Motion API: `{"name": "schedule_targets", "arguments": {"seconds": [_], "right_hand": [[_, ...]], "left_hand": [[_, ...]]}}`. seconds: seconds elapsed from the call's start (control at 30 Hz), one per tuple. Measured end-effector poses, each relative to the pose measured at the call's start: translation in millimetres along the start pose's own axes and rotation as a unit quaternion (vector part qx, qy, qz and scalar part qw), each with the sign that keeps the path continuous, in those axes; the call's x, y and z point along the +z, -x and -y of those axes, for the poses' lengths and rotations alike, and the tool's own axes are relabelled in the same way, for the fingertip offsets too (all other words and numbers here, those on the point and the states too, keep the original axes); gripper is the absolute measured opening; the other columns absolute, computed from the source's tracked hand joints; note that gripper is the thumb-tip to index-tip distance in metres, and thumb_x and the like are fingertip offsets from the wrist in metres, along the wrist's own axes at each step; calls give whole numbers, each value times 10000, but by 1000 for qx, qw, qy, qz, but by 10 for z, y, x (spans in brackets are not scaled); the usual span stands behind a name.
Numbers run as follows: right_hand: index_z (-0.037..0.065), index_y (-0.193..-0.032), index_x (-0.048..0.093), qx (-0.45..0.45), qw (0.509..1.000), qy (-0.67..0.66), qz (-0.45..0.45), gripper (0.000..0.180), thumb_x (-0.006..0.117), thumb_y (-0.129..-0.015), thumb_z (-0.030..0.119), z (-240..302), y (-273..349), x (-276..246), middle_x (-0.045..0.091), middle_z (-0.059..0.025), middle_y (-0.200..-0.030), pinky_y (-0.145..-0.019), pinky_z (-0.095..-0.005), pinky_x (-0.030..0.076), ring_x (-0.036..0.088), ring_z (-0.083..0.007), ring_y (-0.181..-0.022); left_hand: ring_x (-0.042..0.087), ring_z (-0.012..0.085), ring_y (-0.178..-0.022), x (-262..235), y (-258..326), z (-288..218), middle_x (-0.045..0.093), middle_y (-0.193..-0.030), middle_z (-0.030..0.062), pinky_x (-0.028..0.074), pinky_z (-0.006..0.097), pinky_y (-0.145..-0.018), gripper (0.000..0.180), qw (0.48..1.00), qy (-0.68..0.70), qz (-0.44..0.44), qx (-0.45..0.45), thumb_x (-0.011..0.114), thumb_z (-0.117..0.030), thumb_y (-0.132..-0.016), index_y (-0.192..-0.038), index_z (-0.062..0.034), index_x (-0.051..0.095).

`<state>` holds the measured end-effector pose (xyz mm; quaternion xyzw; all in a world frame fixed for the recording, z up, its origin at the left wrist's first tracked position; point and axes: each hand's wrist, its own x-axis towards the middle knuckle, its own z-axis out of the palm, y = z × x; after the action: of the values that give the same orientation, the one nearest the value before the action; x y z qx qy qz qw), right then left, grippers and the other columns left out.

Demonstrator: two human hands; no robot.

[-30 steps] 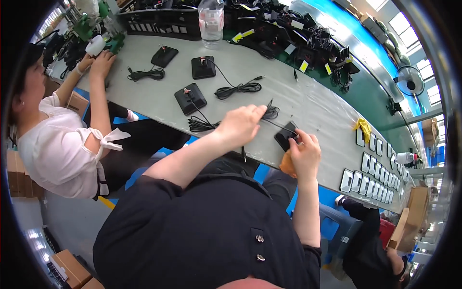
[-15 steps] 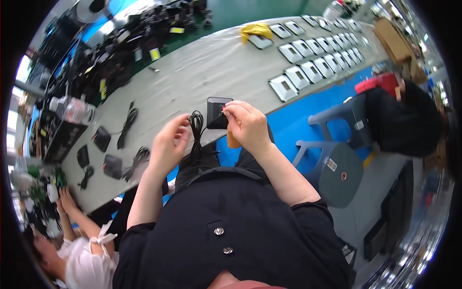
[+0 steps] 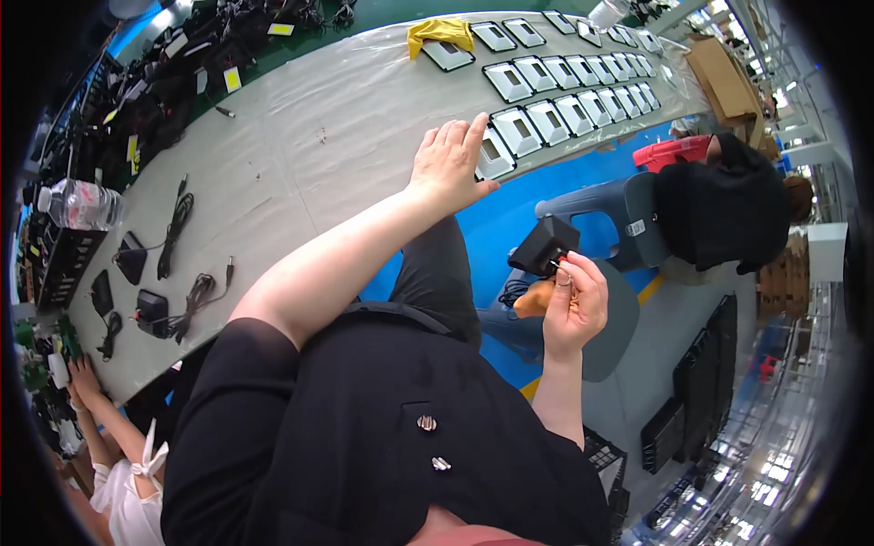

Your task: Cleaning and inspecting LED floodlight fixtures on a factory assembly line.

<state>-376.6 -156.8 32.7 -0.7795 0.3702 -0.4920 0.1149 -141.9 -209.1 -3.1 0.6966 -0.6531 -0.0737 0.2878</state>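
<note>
Grey table (image 3: 273,191) is curving away, blue floor (image 3: 501,232) is showing alongside, stools (image 3: 596,202) are standing nearby, yellow stripe (image 3: 650,290) is running past, white light (image 3: 774,484) is glinting

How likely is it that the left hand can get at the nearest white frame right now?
Probably yes: the left hand is open right beside the nearest white frame, with nothing visible in the way; whether they touch, I cannot tell.
</note>
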Motion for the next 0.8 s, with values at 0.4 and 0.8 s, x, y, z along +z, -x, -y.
{"name": "schedule_targets", "arguments": {"seconds": [0.4,0.8], "right_hand": [[12,-884,629,-19,938,-138,317,120,625,-788,-61,541,-897,766,675,-122,-967,-730,-301,514,653,-250,-856],[52,-868,661,-110,889,-112,430,86,603,-804,56,1119,-1016,1986,671,-104,-865,-730,-344,509,651,-277,-803]], "left_hand": [[266,358,-1383,-1077,1073,1018,411,-1400,191,250,432,-1142,895,990,65,27,-123,756,-224,-686,-1446,-112,297],[256,332,-1396,-1195,1527,1209,448,-1375,116,276,433,-1138,1079,978,115,-71,-161,823,-165,-653,-1497,-151,150]]}}
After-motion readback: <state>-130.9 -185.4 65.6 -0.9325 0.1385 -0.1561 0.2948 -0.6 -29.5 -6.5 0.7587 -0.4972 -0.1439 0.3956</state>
